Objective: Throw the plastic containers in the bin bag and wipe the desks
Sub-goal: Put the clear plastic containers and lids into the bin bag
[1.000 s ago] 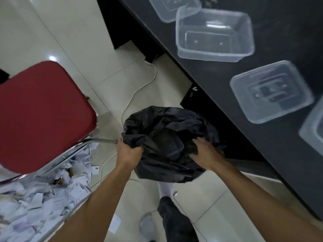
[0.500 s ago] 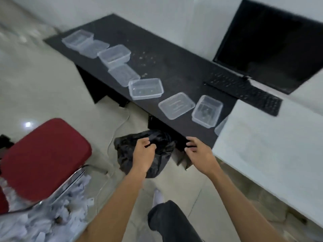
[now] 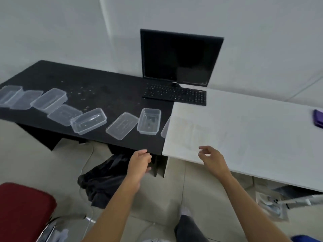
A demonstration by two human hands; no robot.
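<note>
Lifting the nearest clear rectangular plastic container (image 3: 149, 124) off the black desk (image 3: 113, 91), the empty, loose-fingered left hand (image 3: 139, 165) and right hand (image 3: 212, 158) should drop it into the crumpled black bin bag (image 3: 103, 180) on the floor (image 3: 185, 187).

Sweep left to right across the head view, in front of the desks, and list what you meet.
red chair → black bin bag → left hand → right hand
</note>
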